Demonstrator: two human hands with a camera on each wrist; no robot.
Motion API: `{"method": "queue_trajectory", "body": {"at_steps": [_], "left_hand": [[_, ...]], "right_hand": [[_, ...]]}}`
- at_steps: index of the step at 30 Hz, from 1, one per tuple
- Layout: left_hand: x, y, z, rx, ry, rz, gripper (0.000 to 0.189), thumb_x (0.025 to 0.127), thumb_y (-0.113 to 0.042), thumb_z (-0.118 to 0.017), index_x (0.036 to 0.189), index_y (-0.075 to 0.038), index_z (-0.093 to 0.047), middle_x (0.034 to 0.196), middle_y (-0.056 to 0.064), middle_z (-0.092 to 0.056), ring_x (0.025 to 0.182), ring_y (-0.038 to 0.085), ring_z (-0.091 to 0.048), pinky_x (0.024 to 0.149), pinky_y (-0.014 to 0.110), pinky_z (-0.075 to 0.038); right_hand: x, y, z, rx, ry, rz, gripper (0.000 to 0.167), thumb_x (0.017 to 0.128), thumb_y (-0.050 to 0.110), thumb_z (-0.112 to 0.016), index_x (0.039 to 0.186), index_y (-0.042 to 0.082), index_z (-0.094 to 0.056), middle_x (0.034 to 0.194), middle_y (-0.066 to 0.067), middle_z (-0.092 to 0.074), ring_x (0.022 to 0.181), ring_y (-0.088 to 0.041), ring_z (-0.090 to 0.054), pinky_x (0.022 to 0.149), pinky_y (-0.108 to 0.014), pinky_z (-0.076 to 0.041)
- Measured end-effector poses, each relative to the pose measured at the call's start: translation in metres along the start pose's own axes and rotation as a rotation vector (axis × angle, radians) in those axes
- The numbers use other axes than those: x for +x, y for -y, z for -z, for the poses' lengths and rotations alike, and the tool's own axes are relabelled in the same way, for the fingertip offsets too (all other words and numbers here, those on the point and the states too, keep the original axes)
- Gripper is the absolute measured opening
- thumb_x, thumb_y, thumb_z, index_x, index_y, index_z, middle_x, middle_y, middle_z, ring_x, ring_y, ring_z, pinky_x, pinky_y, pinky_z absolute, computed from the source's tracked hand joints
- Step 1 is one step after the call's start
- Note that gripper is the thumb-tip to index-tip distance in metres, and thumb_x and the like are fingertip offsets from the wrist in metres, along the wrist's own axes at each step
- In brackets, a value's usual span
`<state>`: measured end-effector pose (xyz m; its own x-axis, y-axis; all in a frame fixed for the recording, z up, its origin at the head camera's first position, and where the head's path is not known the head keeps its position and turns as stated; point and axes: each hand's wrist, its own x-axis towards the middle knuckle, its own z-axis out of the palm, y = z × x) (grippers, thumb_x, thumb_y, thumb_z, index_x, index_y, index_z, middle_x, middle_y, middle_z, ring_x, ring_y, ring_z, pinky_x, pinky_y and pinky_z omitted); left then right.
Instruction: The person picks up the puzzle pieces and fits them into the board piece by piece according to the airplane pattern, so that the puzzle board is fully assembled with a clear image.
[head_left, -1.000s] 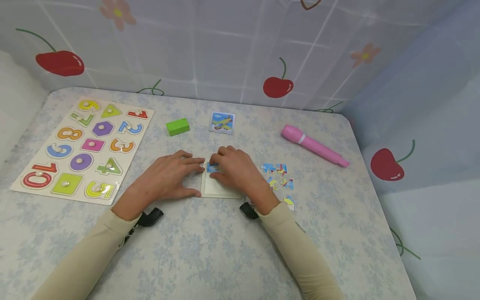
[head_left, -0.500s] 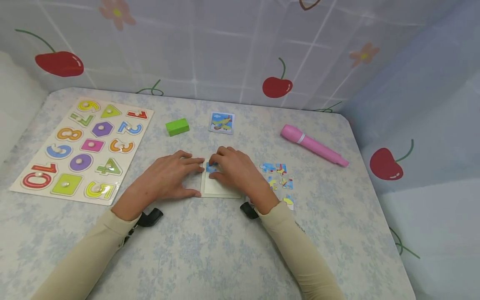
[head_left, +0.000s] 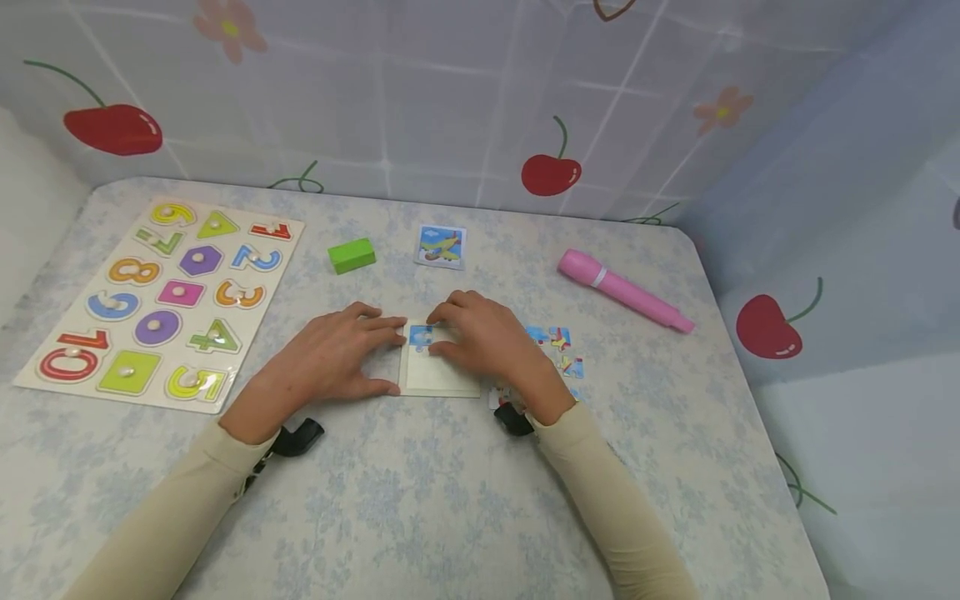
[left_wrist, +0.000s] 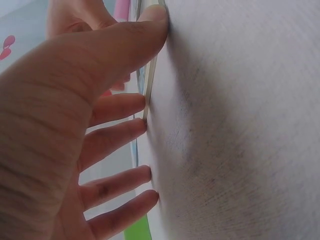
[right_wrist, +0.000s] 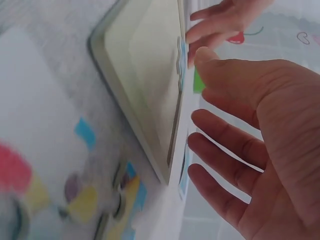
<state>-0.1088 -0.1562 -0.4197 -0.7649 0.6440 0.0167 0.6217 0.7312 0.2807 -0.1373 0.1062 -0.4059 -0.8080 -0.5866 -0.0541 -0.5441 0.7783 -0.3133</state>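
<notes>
A shallow white puzzle tray point(head_left: 442, 381) lies flat mid-table. In its far left corner sits a blue jigsaw piece point(head_left: 421, 337). My left hand point(head_left: 333, 354) touches the tray's left edge with its fingertips and thumb, the fingers spread. Over the tray's right part hovers my right hand point(head_left: 487, 337), its fingers loosely bent and holding nothing; the right wrist view shows them apart from the jigsaw piece. Several loose jigsaw pieces point(head_left: 572, 367) lie right of the tray, partly hidden by the right hand and wrist.
Behind the tray lies a picture card point(head_left: 441, 247) with a yellow airplane. A green block point(head_left: 352, 256) is to its left, and a pink pen-shaped toy point(head_left: 626, 292) lies back right. A number and shape board point(head_left: 161, 304) covers the table's left side. A curtain point(head_left: 450, 100) hangs behind.
My right hand has let go of the blue jigsaw piece and moved slightly right, leaving the piece in the tray's corner. The left hand stays at the tray's edge.
</notes>
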Motion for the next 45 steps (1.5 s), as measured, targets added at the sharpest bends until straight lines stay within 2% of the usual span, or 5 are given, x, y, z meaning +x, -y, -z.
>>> {"method": "queue_trajectory", "body": {"at_steps": [10, 21, 32, 38, 45], "left_hand": [[-0.001, -0.002, 0.001, 0.001, 0.021, 0.018, 0.072, 0.082, -0.06, -0.09, 0.138, -0.018, -0.075, 0.157, 0.002, -0.06, 0.142, 0.035, -0.054, 0.098, 0.056, -0.057], [-0.001, -0.002, -0.001, -0.024, -0.01, 0.006, 0.07, 0.08, -0.058, -0.092, 0.134, -0.017, -0.074, 0.157, 0.004, -0.06, 0.141, 0.036, -0.055, 0.098, 0.056, -0.057], [-0.003, -0.001, -0.001, -0.031, -0.017, 0.004, 0.07, 0.08, -0.057, -0.092, 0.134, -0.016, -0.074, 0.157, 0.003, -0.06, 0.142, 0.035, -0.055, 0.098, 0.056, -0.057], [-0.004, -0.001, -0.001, -0.028, -0.022, 0.0, 0.07, 0.081, -0.057, -0.092, 0.134, -0.016, -0.074, 0.157, 0.003, -0.06, 0.142, 0.034, -0.054, 0.097, 0.055, -0.057], [-0.003, -0.002, -0.002, -0.032, -0.027, -0.008, 0.068, 0.082, -0.056, -0.092, 0.134, -0.016, -0.073, 0.155, 0.003, -0.061, 0.141, 0.034, -0.054, 0.1, 0.055, -0.056]], "right_hand": [[-0.019, -0.025, 0.012, 0.08, -0.048, -0.05, 0.04, 0.096, 0.033, -0.084, 0.132, 0.018, -0.075, 0.128, 0.002, -0.069, 0.118, -0.019, -0.065, 0.093, -0.043, -0.058], [-0.044, -0.058, 0.022, 0.167, -0.082, -0.101, 0.043, 0.096, 0.03, -0.084, 0.135, 0.017, -0.072, 0.128, 0.001, -0.07, 0.121, -0.019, -0.066, 0.1, -0.045, -0.055], [-0.06, -0.082, 0.025, 0.174, -0.07, -0.173, 0.04, 0.097, 0.028, -0.083, 0.134, 0.016, -0.073, 0.13, 0.001, -0.07, 0.123, -0.02, -0.066, 0.102, -0.047, -0.054], [-0.067, -0.093, 0.025, 0.186, -0.072, -0.183, 0.041, 0.097, 0.024, -0.084, 0.135, 0.014, -0.073, 0.132, -0.002, -0.071, 0.124, -0.023, -0.066, 0.104, -0.048, -0.053], [-0.075, -0.104, 0.025, 0.205, -0.073, -0.18, 0.042, 0.095, 0.024, -0.086, 0.134, 0.013, -0.074, 0.13, -0.002, -0.072, 0.114, -0.022, -0.066, 0.097, -0.046, -0.054]]}}
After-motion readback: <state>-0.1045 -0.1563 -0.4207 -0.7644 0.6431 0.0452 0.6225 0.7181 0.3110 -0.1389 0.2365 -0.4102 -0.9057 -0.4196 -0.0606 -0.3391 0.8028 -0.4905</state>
